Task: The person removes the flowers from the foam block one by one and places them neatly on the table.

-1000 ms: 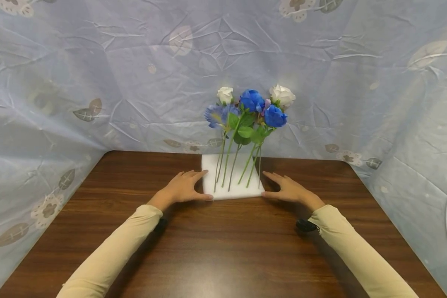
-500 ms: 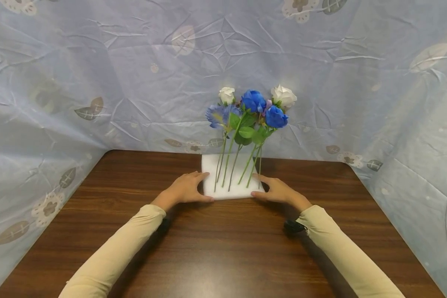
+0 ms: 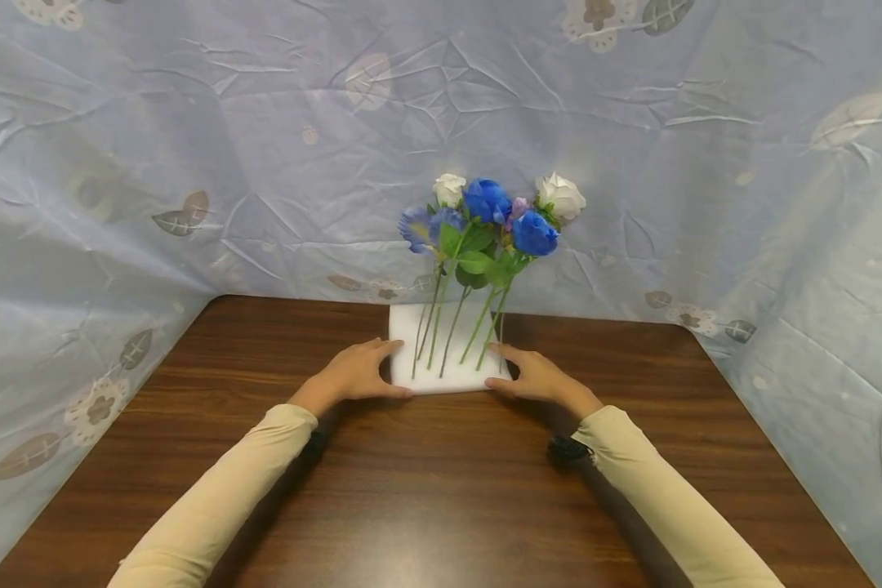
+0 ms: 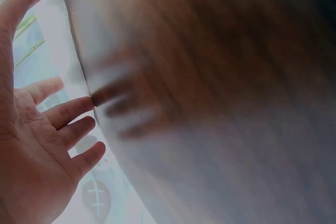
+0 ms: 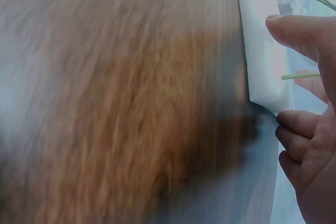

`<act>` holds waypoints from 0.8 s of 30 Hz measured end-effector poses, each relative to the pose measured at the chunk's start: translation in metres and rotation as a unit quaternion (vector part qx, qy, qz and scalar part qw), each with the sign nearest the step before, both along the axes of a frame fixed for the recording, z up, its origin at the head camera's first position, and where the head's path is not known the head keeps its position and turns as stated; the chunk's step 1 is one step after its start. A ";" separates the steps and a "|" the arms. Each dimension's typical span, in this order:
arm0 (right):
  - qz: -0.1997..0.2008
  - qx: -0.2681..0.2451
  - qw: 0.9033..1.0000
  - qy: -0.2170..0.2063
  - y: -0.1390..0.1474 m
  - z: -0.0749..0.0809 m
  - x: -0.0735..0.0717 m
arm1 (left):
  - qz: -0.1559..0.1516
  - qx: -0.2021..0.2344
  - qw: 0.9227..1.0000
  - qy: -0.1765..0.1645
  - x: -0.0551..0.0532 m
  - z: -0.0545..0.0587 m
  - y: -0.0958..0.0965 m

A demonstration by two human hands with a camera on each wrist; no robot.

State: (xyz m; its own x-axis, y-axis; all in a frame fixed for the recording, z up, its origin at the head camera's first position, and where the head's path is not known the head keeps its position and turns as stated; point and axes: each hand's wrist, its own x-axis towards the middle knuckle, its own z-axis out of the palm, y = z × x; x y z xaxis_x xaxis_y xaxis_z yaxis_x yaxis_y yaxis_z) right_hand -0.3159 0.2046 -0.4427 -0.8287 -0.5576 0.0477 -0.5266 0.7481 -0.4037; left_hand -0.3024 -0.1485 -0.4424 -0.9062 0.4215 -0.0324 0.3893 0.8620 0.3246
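Brown wooden tabletop [image 3: 426,482], both hands [image 3: 353,372] [image 3: 540,378] spread, touching white block [image 3: 456,374]

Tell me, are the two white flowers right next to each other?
No: in the head view, the smaller white flower stands left and the larger white flower far right, with a bright blue flower between them.

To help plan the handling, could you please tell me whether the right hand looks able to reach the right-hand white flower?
Probably yes: from the right hand at the white base, the way to the right-hand white flower looks free, though the lower blue flower crowds its lower left.
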 end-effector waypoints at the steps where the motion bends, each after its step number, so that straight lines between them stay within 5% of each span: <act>1: 0.001 0.002 1.000 0.002 -0.001 -0.001 -0.001 | 0.001 0.001 1.000 0.000 0.000 0.000 -0.001; 24: 0.023 -0.004 1.000 0.009 -0.041 0.001 -0.002 | 0.016 0.010 1.000 -0.025 -0.006 0.001 -0.044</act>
